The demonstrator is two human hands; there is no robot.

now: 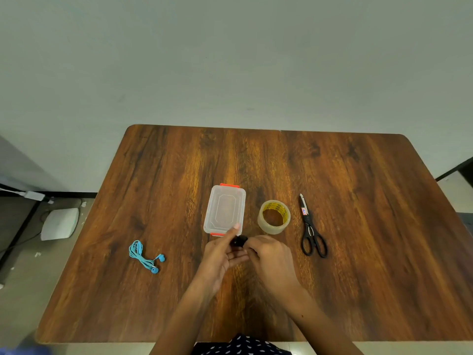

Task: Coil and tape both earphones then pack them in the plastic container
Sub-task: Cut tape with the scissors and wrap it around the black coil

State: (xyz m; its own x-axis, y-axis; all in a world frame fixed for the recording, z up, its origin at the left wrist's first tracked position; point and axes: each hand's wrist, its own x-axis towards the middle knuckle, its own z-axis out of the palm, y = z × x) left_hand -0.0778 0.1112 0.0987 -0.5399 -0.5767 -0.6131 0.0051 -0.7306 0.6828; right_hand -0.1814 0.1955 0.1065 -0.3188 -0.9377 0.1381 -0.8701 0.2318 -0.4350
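While your left hand [220, 254] and right hand [266, 254] pinch the black earphones [238, 240] just near the closed plastic container [224, 210], grip the coil, since that light, springy cord will likely unwind.

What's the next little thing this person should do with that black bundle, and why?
Probably reach the right hand to the clear tape roll beside it. Both hands hold the black earphones bunched small, seemingly coiled, while the left hand can keep them together. No tape shows on them yet, and the clear plastic container is lidded.
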